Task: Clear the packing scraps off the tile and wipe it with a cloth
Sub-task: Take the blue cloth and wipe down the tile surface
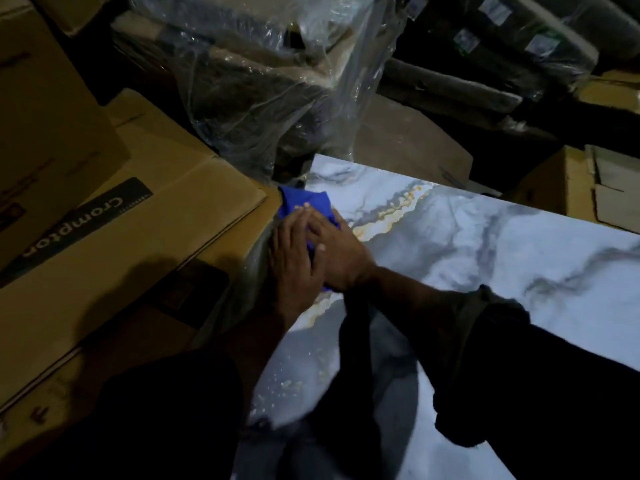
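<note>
A glossy marble-patterned tile (485, 244), grey-white with gold veins, lies flat and fills the right and lower part of the head view. A blue cloth (294, 199) is bunched at the tile's far left corner, partly over its edge. My left hand (294, 261) and my right hand (343, 258) lie side by side and overlapping on the cloth. Their fingers are stretched flat and press it onto the tile. Most of the cloth is hidden under the hands. Fine pale specks show on the tile's near left part (284, 382).
A large cardboard box (114, 244) with a dark printed label abuts the tile's left edge, with more boxes stacked behind it. Clear plastic sheeting (263, 98) drapes over dark stacked goods beyond the tile. Another cardboard box (568, 188) stands at the far right.
</note>
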